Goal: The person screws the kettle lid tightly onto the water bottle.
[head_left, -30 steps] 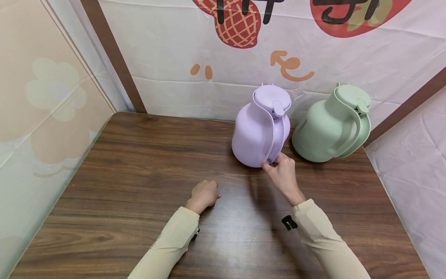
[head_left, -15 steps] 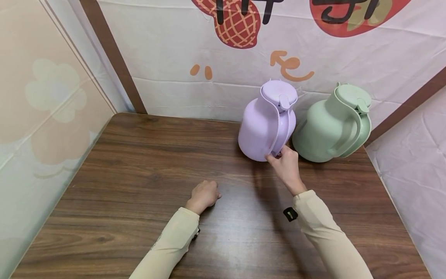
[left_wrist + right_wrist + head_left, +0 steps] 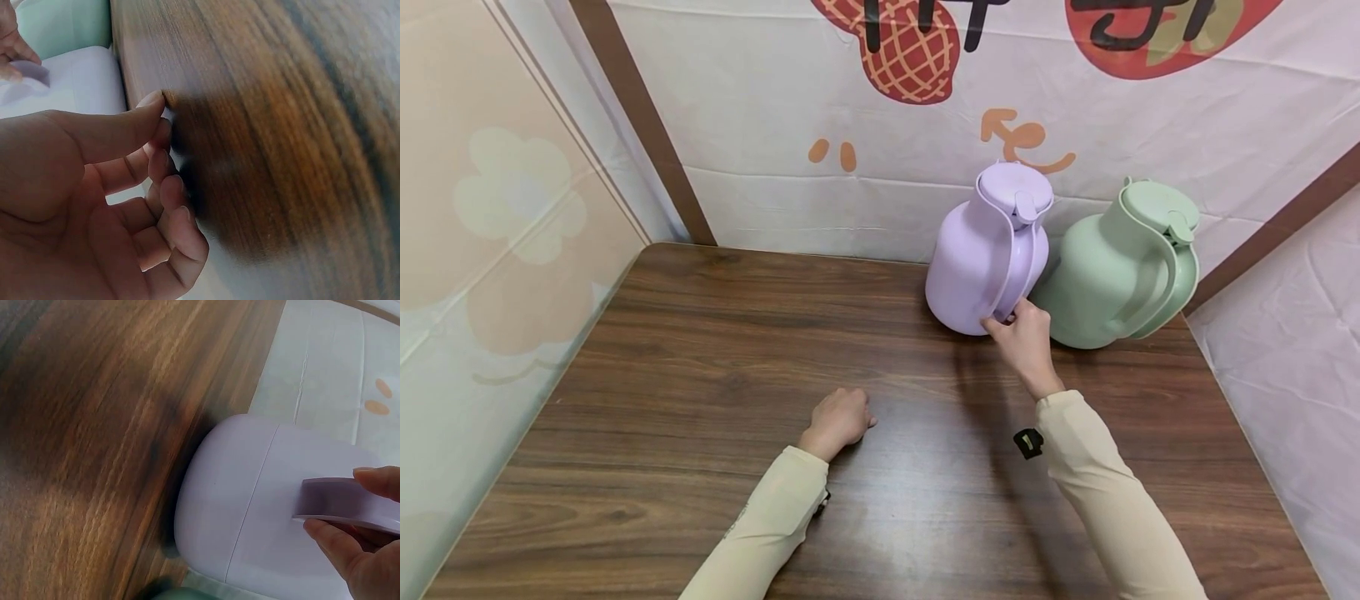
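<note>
Near the back of the table stands a lavender thermos jug (image 3: 964, 265) with a round lid and a looped handle. My right hand (image 3: 1024, 340) pinches the lower part of that handle; the right wrist view shows thumb and fingers on either side of the handle (image 3: 331, 499). Just right of it is a green thermos jug (image 3: 1093, 283) of the same shape, partly overlapped by the lavender one. My left hand (image 3: 838, 419) rests on the table with loosely curled fingers and holds nothing. Its fingertips touch the wood in the left wrist view.
The wood-grain table (image 3: 715, 358) runs back to a printed cloth wall (image 3: 760, 200) right behind the jugs. Cloth walls also border the left and right sides.
My right hand has shifted the lavender jug back and to the right, closer to the green jug. My left hand and the green jug have kept their places.
</note>
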### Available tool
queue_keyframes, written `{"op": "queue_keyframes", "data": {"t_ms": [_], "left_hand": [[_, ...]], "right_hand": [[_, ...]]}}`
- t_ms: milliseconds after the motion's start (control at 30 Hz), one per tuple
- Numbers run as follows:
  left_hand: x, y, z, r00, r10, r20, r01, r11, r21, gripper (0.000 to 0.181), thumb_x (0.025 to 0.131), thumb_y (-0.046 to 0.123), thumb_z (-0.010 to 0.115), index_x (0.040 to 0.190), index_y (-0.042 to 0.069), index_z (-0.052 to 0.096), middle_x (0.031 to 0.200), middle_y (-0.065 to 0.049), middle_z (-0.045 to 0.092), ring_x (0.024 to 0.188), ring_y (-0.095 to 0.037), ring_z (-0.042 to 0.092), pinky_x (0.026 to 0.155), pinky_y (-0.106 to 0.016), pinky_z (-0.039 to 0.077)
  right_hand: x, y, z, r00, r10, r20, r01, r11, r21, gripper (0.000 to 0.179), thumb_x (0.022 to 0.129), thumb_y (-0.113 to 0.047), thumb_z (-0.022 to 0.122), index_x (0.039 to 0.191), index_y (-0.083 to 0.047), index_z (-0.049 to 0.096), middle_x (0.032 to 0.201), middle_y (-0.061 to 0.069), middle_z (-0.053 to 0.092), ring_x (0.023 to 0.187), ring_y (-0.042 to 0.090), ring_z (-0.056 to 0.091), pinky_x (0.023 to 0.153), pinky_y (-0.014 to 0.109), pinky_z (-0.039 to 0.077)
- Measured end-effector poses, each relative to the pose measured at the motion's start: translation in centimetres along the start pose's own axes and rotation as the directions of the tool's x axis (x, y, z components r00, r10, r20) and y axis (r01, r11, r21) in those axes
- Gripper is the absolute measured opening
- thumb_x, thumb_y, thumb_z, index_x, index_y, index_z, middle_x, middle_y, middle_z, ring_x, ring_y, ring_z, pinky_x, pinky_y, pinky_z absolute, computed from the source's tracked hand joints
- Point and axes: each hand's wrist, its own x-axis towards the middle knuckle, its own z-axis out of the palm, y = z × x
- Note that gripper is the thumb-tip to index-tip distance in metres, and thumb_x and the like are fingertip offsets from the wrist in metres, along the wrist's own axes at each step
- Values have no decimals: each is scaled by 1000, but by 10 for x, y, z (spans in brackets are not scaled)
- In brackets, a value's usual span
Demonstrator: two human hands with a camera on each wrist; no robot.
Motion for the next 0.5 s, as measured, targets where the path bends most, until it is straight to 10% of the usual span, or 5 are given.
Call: {"op": "queue_keyframes", "data": {"t_ms": [500], "left_hand": [[-1,-2,1,1000,-2,12,2,1000,-22,21,82,21,66,67,10,57,66,-7,56,61,-22,55,56,-39,46]], "right_hand": [[12,8,0,997,75,9,-75,997,20,22,72,-4,70,90,7,63,86,21,65,81,30,61,69,40,47]]}}
